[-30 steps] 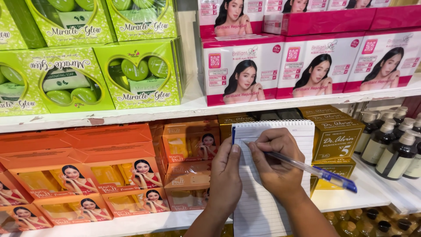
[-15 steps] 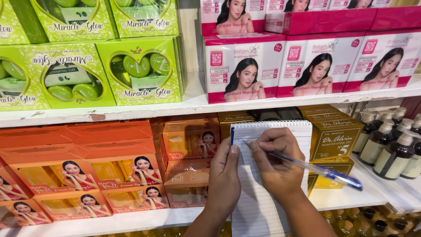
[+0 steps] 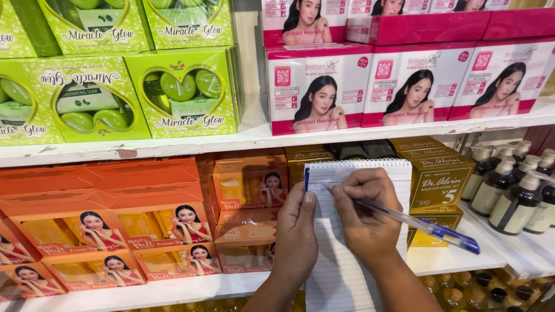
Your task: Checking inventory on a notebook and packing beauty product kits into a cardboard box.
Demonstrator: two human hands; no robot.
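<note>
White lined notepad (image 3: 341,254), blue-capped pen (image 3: 416,222), green (image 3: 179,95), orange (image 3: 156,222), seemingly pink-white boxes (image 3: 315,86).

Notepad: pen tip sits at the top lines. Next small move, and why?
Probably slide the pen rightward along the top ruled line. The right hand grips it with the tip near the upper left of the notepad, the lines below look blank, and the left hand steadies the pad's left edge, so the page is ready for writing.
</note>
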